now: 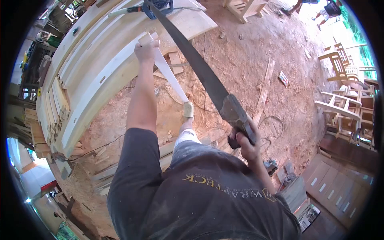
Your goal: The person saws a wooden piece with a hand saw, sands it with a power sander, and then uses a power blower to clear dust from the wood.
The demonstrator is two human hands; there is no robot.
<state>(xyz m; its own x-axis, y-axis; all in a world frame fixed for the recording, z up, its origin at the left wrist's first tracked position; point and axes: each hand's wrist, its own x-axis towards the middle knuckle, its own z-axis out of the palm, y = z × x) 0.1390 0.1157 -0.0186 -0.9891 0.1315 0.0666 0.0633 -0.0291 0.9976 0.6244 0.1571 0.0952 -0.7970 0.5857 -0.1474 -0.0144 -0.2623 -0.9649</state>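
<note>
My right hand (249, 145) is wrapped round the dark handle of a handsaw (196, 60). Its long blade slants up and to the left, clear of the wood, and the tip reaches the top edge of the view. My left hand (146, 53), arm stretched forward, is closed on the upper end of a pale wooden board (170, 74). That board runs down toward my foot (188, 109). Beside my left hand lies the workbench (94, 76), covered with long pale planks.
A blue power tool (157, 9) rests at the bench's far end. Wooden chairs (340, 66) stand at right, above a panelled door (334, 188). A long plank (265, 86), cables and offcuts lie on the sawdust-covered floor (236, 56). People's legs (294, 9) show at the top right.
</note>
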